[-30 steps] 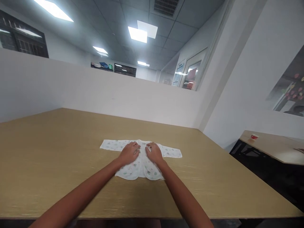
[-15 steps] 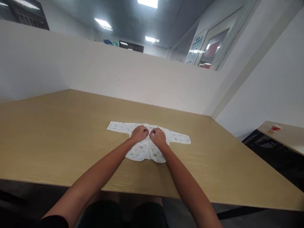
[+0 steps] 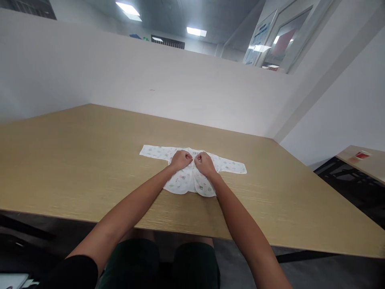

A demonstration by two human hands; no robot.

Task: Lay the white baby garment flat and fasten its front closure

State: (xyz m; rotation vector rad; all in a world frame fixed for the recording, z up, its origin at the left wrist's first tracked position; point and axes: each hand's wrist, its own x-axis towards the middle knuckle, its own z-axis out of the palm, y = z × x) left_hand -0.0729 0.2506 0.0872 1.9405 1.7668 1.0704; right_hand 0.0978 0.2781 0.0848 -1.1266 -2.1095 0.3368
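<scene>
A small white baby shirt [image 3: 180, 182] with a light print lies spread on the table, sleeves stretched out to both sides and its front opening facing up. Just below the neckline, my left hand [image 3: 181, 159] pinches the left front edge of the shirt. My right hand [image 3: 204, 163] pinches the opposite front edge, close beside the left one. Both sets of fingers are closed, and whatever small fastening lies between the fingertips is too small to make out. The label inside the collar shows above the hands.
The wide wooden table [image 3: 90, 160] runs back to a white partition wall [image 3: 180, 92]. At the right stands a second, lower surface [image 3: 373, 164] with a red and white item [image 3: 363, 154] on it. My legs are beneath the table's front edge.
The camera view has tilted slightly downward and shifted. Both hands keep their pinch on the shirt's front edges, with hardly any movement relative to it.
</scene>
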